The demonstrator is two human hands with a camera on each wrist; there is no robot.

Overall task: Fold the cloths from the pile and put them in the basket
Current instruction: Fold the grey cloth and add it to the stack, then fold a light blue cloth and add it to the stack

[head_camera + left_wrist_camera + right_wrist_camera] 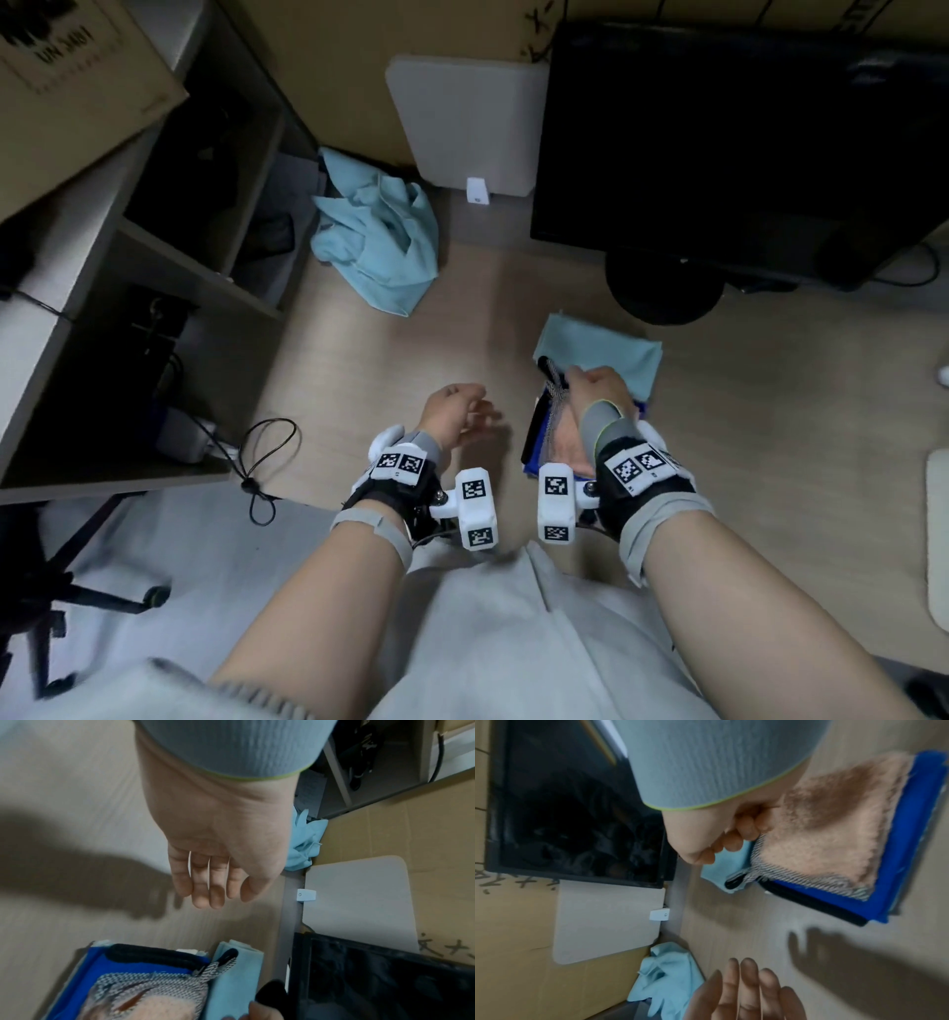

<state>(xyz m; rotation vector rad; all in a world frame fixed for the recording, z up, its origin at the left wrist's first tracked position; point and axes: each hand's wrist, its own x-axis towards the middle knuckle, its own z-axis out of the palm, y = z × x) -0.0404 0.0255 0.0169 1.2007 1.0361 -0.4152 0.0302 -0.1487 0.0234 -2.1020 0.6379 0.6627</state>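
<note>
A crumpled pile of light blue cloths (377, 241) lies on the floor by the shelf, also visible in the left wrist view (306, 845) and the right wrist view (664, 973). To the right is a stack: a folded light blue cloth (606, 352), a fluffy pink cloth with a grey woven edge (829, 825) and a blue cloth with black trim (911, 845). My right hand (585, 380) has its fingers (731, 841) curled at the near edge of the folded light blue cloth (721, 874), beside the pink one. My left hand (477, 411) hovers open over bare floor, holding nothing. I cannot make out a basket.
A black monitor (719, 154) leans at the back right with its round foot (662, 288) just behind the stack. A white panel (467, 128) stands against cardboard. A shelf unit (154, 288) with a cable (267, 462) lines the left side.
</note>
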